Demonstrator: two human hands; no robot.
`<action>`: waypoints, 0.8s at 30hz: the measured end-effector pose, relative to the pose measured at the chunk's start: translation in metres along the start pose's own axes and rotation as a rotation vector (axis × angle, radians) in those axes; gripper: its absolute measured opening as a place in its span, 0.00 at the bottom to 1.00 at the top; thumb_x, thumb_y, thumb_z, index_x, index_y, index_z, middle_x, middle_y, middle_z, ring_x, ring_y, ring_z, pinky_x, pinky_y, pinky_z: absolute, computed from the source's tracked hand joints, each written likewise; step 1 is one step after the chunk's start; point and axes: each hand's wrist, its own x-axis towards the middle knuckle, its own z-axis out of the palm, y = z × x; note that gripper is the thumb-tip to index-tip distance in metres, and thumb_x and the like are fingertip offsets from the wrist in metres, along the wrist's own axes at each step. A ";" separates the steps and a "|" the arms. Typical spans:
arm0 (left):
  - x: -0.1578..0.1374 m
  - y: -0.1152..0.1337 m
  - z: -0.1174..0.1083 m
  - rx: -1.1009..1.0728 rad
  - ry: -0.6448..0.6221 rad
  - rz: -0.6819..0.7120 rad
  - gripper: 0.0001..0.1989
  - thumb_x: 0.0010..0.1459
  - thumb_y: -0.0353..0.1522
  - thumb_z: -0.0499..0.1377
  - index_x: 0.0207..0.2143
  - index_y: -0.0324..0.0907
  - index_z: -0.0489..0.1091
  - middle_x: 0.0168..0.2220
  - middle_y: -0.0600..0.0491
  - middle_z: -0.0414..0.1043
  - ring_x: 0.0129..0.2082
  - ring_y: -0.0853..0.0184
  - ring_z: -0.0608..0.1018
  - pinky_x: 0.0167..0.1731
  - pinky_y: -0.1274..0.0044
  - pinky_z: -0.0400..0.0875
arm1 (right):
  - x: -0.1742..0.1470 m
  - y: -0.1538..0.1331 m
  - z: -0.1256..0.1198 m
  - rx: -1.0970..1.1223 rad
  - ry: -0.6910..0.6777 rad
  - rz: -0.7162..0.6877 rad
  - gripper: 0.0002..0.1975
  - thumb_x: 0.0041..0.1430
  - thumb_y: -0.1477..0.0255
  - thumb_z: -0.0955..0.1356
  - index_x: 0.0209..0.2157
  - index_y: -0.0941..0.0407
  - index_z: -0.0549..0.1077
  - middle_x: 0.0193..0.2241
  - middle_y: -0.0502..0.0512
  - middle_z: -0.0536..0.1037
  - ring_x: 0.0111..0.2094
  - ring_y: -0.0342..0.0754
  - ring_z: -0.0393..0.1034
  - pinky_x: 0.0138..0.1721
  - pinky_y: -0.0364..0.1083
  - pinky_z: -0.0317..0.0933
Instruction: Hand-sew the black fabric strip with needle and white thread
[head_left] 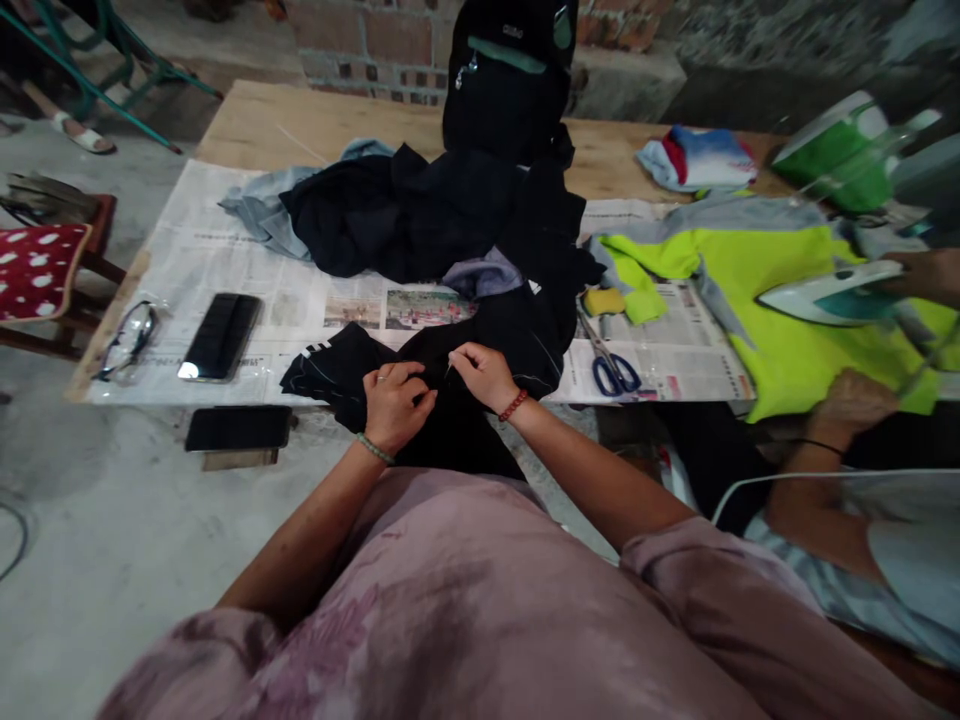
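A black garment with white stripes lies crumpled at the table's front edge and hangs over it. My left hand is closed on its cloth, fingers curled and a ring on one of them. Close by on the right, my right hand pinches a thin, pale, needle-like sliver just over the black cloth; its exact kind is too small to tell. Blue-handled scissors rest to the right of the garment, with a yellow sponge-like block behind them.
Dark clothes and a black backpack stand behind. On the left are a phone and glasses; another phone sits below the edge. At right, a co-worker's hand holds an iron on a yellow-green garment.
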 end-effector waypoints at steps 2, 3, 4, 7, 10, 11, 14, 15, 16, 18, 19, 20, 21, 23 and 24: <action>0.001 0.000 0.000 -0.009 -0.013 -0.012 0.04 0.50 0.32 0.60 0.24 0.44 0.70 0.43 0.55 0.73 0.42 0.62 0.70 0.42 0.66 0.54 | 0.000 -0.001 0.000 -0.008 -0.001 0.005 0.14 0.56 0.66 0.61 0.23 0.58 0.69 0.21 0.49 0.69 0.25 0.40 0.62 0.30 0.39 0.55; 0.001 0.000 0.001 -0.016 -0.019 -0.016 0.00 0.49 0.31 0.60 0.27 0.45 0.70 0.43 0.55 0.73 0.42 0.63 0.71 0.42 0.67 0.54 | 0.000 -0.002 0.000 -0.011 -0.003 0.011 0.13 0.56 0.67 0.61 0.23 0.58 0.69 0.22 0.50 0.70 0.26 0.40 0.62 0.30 0.39 0.55; 0.001 0.000 0.001 -0.023 -0.024 -0.022 0.04 0.49 0.30 0.60 0.30 0.45 0.71 0.42 0.54 0.73 0.42 0.63 0.71 0.42 0.67 0.55 | 0.000 -0.002 0.001 -0.013 -0.009 0.020 0.13 0.56 0.67 0.61 0.23 0.58 0.69 0.22 0.50 0.70 0.26 0.40 0.63 0.30 0.39 0.55; 0.002 -0.002 0.003 -0.033 -0.043 -0.042 0.13 0.49 0.31 0.60 0.40 0.46 0.69 0.41 0.53 0.73 0.42 0.62 0.72 0.41 0.68 0.55 | 0.001 -0.003 0.002 -0.012 -0.041 0.071 0.13 0.55 0.67 0.61 0.24 0.59 0.70 0.22 0.49 0.71 0.26 0.39 0.63 0.29 0.39 0.54; 0.003 -0.005 0.006 -0.046 -0.065 -0.051 0.07 0.52 0.32 0.59 0.35 0.48 0.73 0.37 0.54 0.74 0.40 0.63 0.72 0.40 0.68 0.55 | 0.003 -0.004 0.003 -0.015 -0.071 0.134 0.13 0.55 0.67 0.61 0.24 0.59 0.71 0.21 0.48 0.71 0.24 0.39 0.62 0.28 0.39 0.53; 0.003 -0.006 0.007 -0.056 -0.069 -0.055 0.05 0.52 0.32 0.58 0.32 0.48 0.73 0.36 0.55 0.74 0.39 0.64 0.72 0.40 0.68 0.55 | 0.004 -0.004 0.003 -0.019 -0.079 0.153 0.13 0.55 0.68 0.62 0.24 0.59 0.71 0.20 0.48 0.70 0.24 0.39 0.62 0.28 0.39 0.53; 0.003 -0.008 0.010 -0.100 -0.055 -0.078 0.05 0.52 0.32 0.58 0.29 0.48 0.74 0.35 0.56 0.74 0.37 0.66 0.73 0.40 0.69 0.54 | 0.007 -0.005 0.004 -0.022 -0.093 0.194 0.13 0.55 0.68 0.62 0.23 0.59 0.71 0.20 0.48 0.71 0.24 0.39 0.62 0.28 0.39 0.53; 0.003 -0.008 0.010 -0.115 -0.046 -0.083 0.04 0.52 0.32 0.59 0.30 0.49 0.74 0.34 0.56 0.74 0.37 0.66 0.73 0.41 0.69 0.54 | 0.008 -0.005 0.005 -0.023 -0.093 0.202 0.13 0.55 0.69 0.62 0.23 0.59 0.71 0.20 0.48 0.71 0.24 0.39 0.62 0.28 0.39 0.53; 0.002 -0.008 0.011 -0.127 -0.039 -0.085 0.04 0.52 0.32 0.59 0.30 0.49 0.74 0.34 0.57 0.74 0.37 0.66 0.73 0.41 0.69 0.54 | 0.009 -0.004 0.005 -0.027 -0.091 0.210 0.13 0.55 0.69 0.62 0.23 0.59 0.71 0.20 0.48 0.71 0.24 0.39 0.62 0.28 0.39 0.53; 0.002 -0.008 0.011 -0.144 -0.032 -0.081 0.04 0.52 0.32 0.59 0.30 0.49 0.74 0.34 0.57 0.74 0.37 0.67 0.73 0.42 0.69 0.54 | 0.010 -0.003 0.005 -0.043 -0.089 0.222 0.13 0.55 0.69 0.61 0.23 0.59 0.71 0.20 0.48 0.72 0.24 0.39 0.63 0.28 0.39 0.53; 0.001 -0.008 0.010 -0.148 -0.032 -0.078 0.04 0.52 0.32 0.59 0.30 0.49 0.74 0.34 0.57 0.74 0.37 0.67 0.73 0.42 0.69 0.54 | 0.010 -0.003 0.006 -0.053 -0.094 0.226 0.13 0.55 0.69 0.62 0.23 0.59 0.72 0.20 0.49 0.72 0.24 0.40 0.63 0.28 0.39 0.52; 0.001 -0.008 0.010 -0.152 -0.034 -0.076 0.04 0.52 0.32 0.59 0.30 0.49 0.74 0.35 0.58 0.74 0.38 0.67 0.73 0.42 0.69 0.54 | 0.011 -0.002 0.006 -0.062 -0.102 0.229 0.13 0.55 0.69 0.62 0.23 0.59 0.72 0.20 0.49 0.72 0.24 0.40 0.63 0.28 0.40 0.52; 0.000 -0.007 0.010 -0.154 -0.035 -0.076 0.05 0.53 0.32 0.59 0.30 0.49 0.74 0.35 0.58 0.75 0.38 0.67 0.72 0.43 0.70 0.54 | 0.010 -0.002 0.007 -0.069 -0.110 0.231 0.13 0.55 0.69 0.62 0.23 0.59 0.72 0.20 0.49 0.72 0.24 0.40 0.63 0.28 0.40 0.52; 0.000 -0.007 0.010 -0.157 -0.038 -0.075 0.05 0.53 0.32 0.58 0.31 0.49 0.74 0.35 0.58 0.75 0.38 0.67 0.72 0.43 0.70 0.54 | 0.010 -0.002 0.007 -0.073 -0.123 0.228 0.13 0.55 0.69 0.62 0.22 0.59 0.71 0.20 0.49 0.72 0.24 0.40 0.63 0.28 0.40 0.52; 0.000 -0.007 0.010 -0.159 -0.038 -0.074 0.05 0.54 0.32 0.58 0.31 0.48 0.74 0.35 0.57 0.75 0.38 0.67 0.72 0.43 0.70 0.54 | 0.010 -0.002 0.007 -0.072 -0.126 0.226 0.13 0.55 0.70 0.62 0.22 0.59 0.71 0.20 0.49 0.72 0.24 0.40 0.63 0.28 0.40 0.52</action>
